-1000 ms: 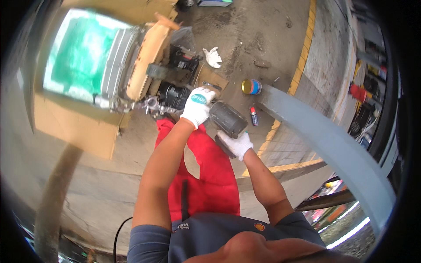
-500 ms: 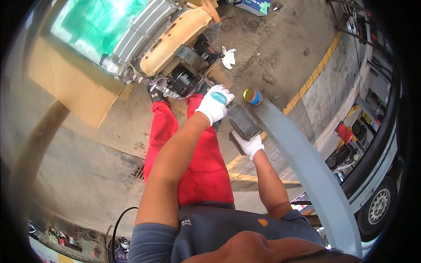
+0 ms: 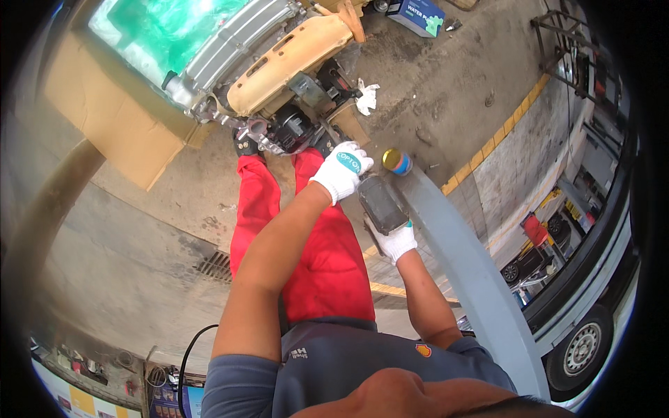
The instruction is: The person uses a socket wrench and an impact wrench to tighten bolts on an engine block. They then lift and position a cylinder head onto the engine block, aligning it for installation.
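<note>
In front of my red trousers I hold a dark grey, box-shaped part (image 3: 382, 203) with a worn, rounded surface; its exact kind cannot be made out. My left hand (image 3: 340, 171), in a white knit glove, is closed at the part's far left end, its fingertips partly hidden. From below and to the right, my gloved right hand (image 3: 394, 242) grips the near end. A dark flat edge shows beside the right fingers, mostly hidden by the part. Just beyond, a small can (image 3: 397, 161) with a gold lid stands on a grey-blue metal beam (image 3: 460, 244).
An engine (image 3: 293, 63) with a tan cover lies past my feet. An opened cardboard box (image 3: 118, 104) with green wrap stands at the left. A white rag (image 3: 366, 97) and a blue box (image 3: 416, 17) lie on the floor; a vehicle wheel (image 3: 580, 348) is at the right.
The dark part and my right hand have shifted slightly left and nearer to me, and the part has tilted a little. My left hand stays almost in place. The whole view has turned slightly.
</note>
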Demonstrator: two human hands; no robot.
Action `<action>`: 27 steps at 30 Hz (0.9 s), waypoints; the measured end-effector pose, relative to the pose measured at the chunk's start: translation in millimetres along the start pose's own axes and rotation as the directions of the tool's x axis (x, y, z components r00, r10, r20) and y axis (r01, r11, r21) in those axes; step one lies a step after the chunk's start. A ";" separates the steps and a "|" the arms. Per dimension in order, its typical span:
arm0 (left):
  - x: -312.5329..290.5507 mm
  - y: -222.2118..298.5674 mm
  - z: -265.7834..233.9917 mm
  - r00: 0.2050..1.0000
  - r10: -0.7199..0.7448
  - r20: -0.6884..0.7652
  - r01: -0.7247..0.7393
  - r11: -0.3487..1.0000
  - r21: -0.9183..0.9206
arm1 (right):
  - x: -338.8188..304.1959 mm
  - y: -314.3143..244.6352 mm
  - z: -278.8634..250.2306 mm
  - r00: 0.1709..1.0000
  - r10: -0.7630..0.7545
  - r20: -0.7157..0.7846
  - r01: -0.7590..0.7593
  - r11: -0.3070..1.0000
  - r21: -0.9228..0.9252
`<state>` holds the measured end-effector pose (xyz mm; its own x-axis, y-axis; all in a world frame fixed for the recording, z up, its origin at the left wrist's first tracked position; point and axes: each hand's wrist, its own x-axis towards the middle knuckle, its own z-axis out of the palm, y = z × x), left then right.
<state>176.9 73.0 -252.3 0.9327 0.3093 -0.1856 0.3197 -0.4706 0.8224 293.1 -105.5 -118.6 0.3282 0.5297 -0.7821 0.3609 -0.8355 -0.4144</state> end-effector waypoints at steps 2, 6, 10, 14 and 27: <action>-3.0 1.4 4.1 1.000 0.004 -0.007 -0.004 1.000 -0.010 | -2.4 5.6 -0.1 1.000 -0.020 -0.001 0.020 0.999 0.051; -2.9 3.0 6.7 0.997 -0.028 -0.069 0.029 0.999 0.021 | 5.3 3.1 1.3 0.934 0.344 0.091 -0.210 0.324 0.923; -0.8 11.6 -1.2 0.995 -0.090 -0.037 0.088 0.995 -0.056 | 5.0 30.7 13.4 0.948 0.314 -0.050 -0.119 0.495 0.861; -3.5 13.8 5.6 0.974 -0.087 -0.211 0.069 0.993 -0.092 | -3.1 13.6 7.3 0.965 0.196 -0.171 -0.112 0.906 0.407; -5.3 20.5 -6.5 0.985 -0.116 -0.128 0.107 0.992 -0.074 | 0.9 0.2 -14.2 0.989 -0.093 -0.114 0.069 0.979 -0.194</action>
<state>177.4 67.1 -230.9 0.8602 0.4649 -0.2095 0.4047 -0.3725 0.8352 305.9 -103.2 -112.7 0.3907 0.6182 -0.6821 0.5452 -0.7524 -0.3696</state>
